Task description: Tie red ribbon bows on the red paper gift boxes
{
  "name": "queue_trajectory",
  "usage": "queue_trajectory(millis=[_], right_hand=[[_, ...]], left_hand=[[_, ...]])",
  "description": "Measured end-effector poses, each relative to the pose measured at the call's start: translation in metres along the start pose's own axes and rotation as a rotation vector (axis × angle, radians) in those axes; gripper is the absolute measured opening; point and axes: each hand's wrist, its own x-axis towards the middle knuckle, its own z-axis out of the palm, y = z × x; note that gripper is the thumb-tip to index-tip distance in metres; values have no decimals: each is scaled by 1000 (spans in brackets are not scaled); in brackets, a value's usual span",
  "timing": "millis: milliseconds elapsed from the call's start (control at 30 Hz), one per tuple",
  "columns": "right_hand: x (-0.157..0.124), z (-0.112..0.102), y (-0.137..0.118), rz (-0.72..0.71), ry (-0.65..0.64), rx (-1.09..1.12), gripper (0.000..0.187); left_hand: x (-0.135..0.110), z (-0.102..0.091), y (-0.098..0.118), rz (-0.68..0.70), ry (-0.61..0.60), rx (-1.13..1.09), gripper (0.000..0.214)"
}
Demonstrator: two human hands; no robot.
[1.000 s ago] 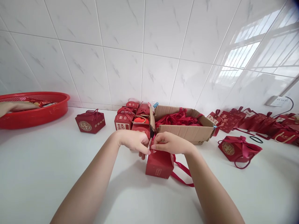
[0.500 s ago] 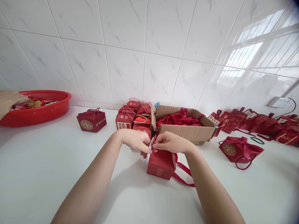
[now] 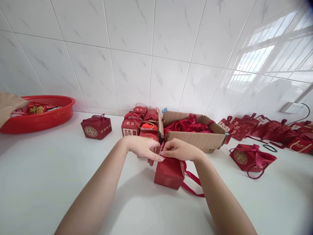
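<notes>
Hands [image 3: 145, 148] at red box [image 3: 168, 174], ribbon [image 3: 192, 192] beside, cardboard carton [image 3: 195, 140] behind

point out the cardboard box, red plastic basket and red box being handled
Cardboard box [image 3: 200, 141]: head view, on its front wall.
Red plastic basket [image 3: 49, 121]: head view, on its outer wall.
Red box being handled [image 3: 169, 173]: head view, on its near side.

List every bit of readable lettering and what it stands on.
"歡喜": red boxes beside the cardboard carton.
"囍": white panel on one.
"金榜題名": gold medallion on left box.
"前程似锦", apparently: its side.
Too small or blurred: print on front box, bow-tied box, far-right boxes.
</notes>
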Motion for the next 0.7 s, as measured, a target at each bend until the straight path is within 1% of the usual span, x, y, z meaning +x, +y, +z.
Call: queue_trajectory(millis=[67, 200, 267, 367, 533, 700], right_hand=[[0, 0, 1, -6, 2, -4, 35], [1, 0, 3, -30, 1, -19, 34], [1, 0, 3, -32, -1, -36, 34], [2, 0, 2, -34, 3, -48, 35], [2, 0, 2, -27, 12, -56, 35], [3, 1, 2, -25, 29, -48, 34]], left_hand=[[-1, -1, -1, 8, 29, -27, 33], [-1, -1, 0, -16, 81, -66, 21], [0, 0, 1, -21, 84, -79, 16], [2, 1, 2, -28, 94, -77, 16], [1, 1, 3, -19, 63, -103, 14], [6, 2, -1, 4, 90, -130, 7]])
